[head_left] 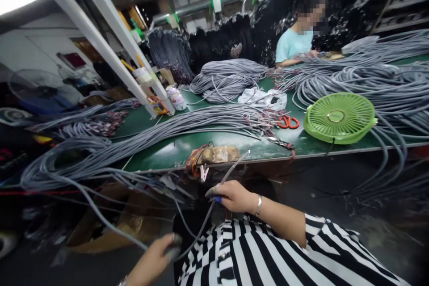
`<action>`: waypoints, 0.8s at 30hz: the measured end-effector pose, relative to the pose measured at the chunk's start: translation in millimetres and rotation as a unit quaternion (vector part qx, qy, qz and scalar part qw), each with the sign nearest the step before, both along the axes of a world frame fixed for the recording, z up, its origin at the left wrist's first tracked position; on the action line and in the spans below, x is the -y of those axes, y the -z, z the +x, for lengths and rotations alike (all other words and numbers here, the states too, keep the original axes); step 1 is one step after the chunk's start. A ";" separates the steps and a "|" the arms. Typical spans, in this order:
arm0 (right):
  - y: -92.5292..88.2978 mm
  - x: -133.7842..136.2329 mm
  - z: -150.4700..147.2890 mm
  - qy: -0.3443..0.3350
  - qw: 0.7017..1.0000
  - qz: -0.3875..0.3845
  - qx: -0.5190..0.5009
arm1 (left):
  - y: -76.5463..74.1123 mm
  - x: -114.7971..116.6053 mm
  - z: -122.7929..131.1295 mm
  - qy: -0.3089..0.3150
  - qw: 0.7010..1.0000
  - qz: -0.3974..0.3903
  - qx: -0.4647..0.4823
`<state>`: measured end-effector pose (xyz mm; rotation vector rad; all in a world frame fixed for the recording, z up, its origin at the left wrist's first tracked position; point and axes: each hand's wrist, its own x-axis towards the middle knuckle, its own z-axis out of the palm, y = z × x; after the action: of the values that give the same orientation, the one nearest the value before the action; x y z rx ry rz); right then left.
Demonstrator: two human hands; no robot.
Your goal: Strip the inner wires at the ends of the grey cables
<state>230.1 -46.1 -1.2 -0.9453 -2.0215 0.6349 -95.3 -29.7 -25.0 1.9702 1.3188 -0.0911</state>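
My right hand (233, 195) is closed in a pinch on a grey cable (231, 170) just below the table's front edge; the cable's end sticks up toward the table. The same grey cable loops down to my left hand (157, 257), which is closed around it low in the view, and then trails off to the left. My thumb tips look taped or capped. A silver bracelet sits on my right wrist. My striped black-and-white sleeve fills the bottom right.
A green table (174, 147) carries long bundles of grey cables (187, 123), a coil (228, 78), red scissors (288, 121), a green fan (339, 117) lying flat, a white cloth and a small brown block (217, 154). Another person (295, 42) in light blue works at the far side.
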 end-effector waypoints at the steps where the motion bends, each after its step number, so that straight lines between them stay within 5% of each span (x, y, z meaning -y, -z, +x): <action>1: 3.3 3.6 -8.6 -0.020 0.999 0.003 0.037 | -4.2 -0.2 11.4 -0.018 0.997 0.030 0.072; 4: 16.6 6.8 -30.1 -0.064 0.990 0.003 0.128 | -23.9 -3.8 52.5 -0.077 0.966 0.090 0.230; 6: 29.2 6.2 -41.0 -0.077 0.981 0.009 0.176 | -34.5 -5.3 80.4 -0.039 0.952 0.076 0.295; 11: 59.1 12.4 -52.9 -0.041 0.969 0.004 0.244 | -40.2 0.7 124.8 0.060 0.947 0.056 0.312; 14: 61.8 16.7 -50.0 -0.089 0.959 -0.017 0.267 | -34.2 0.2 129.7 0.081 0.943 -0.013 0.323; 20: 51.5 15.6 -24.9 -0.133 0.963 -0.078 0.223 | -2.2 -9.7 116.5 -0.186 0.903 -0.066 0.382; 24: 49.1 14.1 5.1 -0.021 0.973 -0.106 0.202 | 16.2 -2.5 92.1 -0.218 0.912 0.032 0.346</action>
<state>235.2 -60.2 -50.3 -1.2402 -2.3696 0.7379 -3.1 -27.2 -41.2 1.4831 1.2279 0.8027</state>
